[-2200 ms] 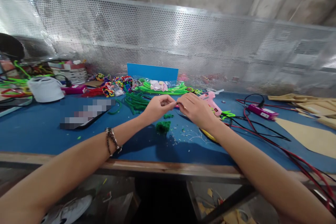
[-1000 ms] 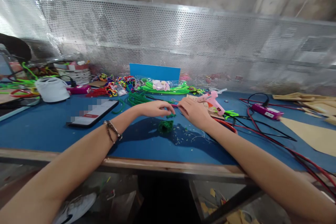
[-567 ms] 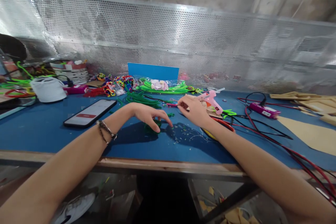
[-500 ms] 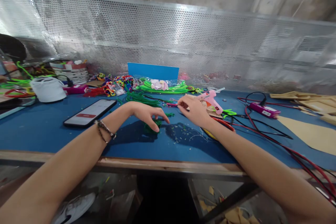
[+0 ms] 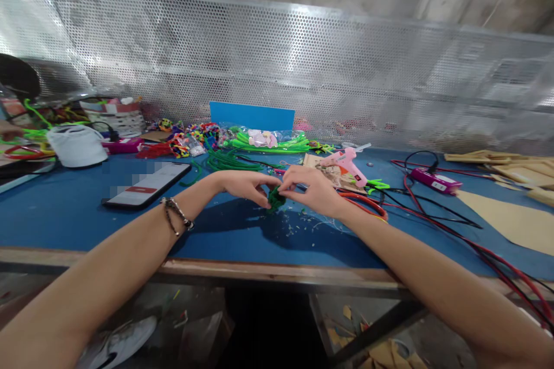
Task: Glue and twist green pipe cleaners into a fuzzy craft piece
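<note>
A small dark green fuzzy bunch (image 5: pixel 276 199), which looks like bent pipe cleaner, is held just above the blue tabletop. My left hand (image 5: pixel 249 184) grips its left side between thumb and fingers. My right hand (image 5: pixel 309 189) is closed in a pinch at its upper right edge, with thumb and forefinger meeting there. The fingertips cover part of the bunch, so its exact shape is hard to make out. Small green and pale scraps (image 5: pixel 298 219) lie scattered on the table under my hands.
A pink glue gun (image 5: pixel 346 164) rests beyond my right hand, near cables (image 5: pixel 433 213) and a purple power strip (image 5: pixel 436 180). A phone (image 5: pixel 147 185) lies left. Dark green pipe cleaners (image 5: pixel 227 161) and a bagged light green bundle (image 5: pixel 277 143) lie behind.
My right hand has come left and toward me, from beside a thin pink item to the green bunch. My left hand has moved right, closed on the bunch and lifted it.
</note>
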Demonstrator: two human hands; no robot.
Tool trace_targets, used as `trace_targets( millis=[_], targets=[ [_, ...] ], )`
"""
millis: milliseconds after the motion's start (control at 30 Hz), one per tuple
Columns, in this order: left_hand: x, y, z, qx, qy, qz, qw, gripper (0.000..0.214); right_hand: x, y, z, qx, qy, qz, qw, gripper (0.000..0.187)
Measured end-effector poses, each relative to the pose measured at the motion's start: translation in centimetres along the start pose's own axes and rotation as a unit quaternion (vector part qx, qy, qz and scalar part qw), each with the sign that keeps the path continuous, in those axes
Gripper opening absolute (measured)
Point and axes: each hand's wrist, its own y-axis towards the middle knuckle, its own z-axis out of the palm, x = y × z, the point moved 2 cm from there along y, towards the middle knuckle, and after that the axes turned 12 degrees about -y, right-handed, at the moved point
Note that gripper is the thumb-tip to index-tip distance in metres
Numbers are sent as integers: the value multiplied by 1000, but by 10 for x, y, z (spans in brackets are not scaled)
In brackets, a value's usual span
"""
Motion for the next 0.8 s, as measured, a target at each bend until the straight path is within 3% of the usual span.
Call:
trace_targets(
  millis=[167,267,367,500,600,667,800],
  targets=[
    [0,1,5,35,-96,12,995,33,-2,-1,-1,35,-64,-51,996,9],
    [1,0,5,41,-129,6,991,34,-1,-1,-2,26,-67,-31,997,14],
    [3,0,4,33,-137,4,990,31,-1,-2,-3,24,-73,-14,997,16],
    [3,0,3,18,-114,-2,993,28,1,-3,1,77,-88,-59,991,13],
    [0,-1,4,26,-116,2,993,29,-5,-2,1,46,-63,-16,997,14],
    [-1,0,3,-8,-111,8,994,30,-13,0,1,16,-56,30,998,17],
    [3,4,-7,-204,-33,10,978,28,-28,-1,7,17,-98,84,991,30]
  ],
)
